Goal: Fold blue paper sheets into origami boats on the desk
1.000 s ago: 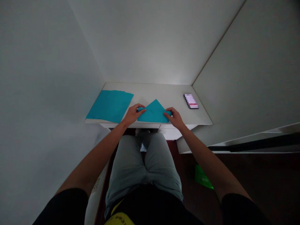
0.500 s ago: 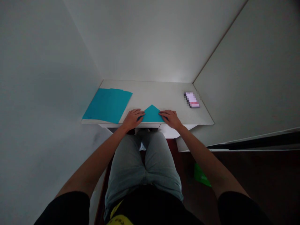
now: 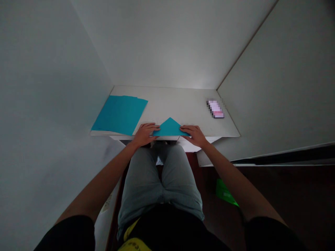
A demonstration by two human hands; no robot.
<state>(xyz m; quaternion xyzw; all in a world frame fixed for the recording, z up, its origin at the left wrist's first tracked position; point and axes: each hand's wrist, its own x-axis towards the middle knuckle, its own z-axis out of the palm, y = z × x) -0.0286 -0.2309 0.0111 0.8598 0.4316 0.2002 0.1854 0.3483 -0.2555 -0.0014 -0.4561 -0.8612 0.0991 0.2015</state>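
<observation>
A folded teal paper triangle lies at the front edge of the small white table. My left hand lies flat on its left corner, fingers stretched out and pressing down. My right hand lies flat on its right corner in the same way. Both hands cover the lower corners of the triangle; its peak points away from me.
A stack of flat teal sheets lies on the table's left part. A phone rests at the back right. White walls close in the table on three sides. A green object lies on the dark floor to the right.
The larger teal triangle became a smaller one near the table's front edge. Both hands went from pinching its corners to lying flat on them and have since slid slightly outward.
</observation>
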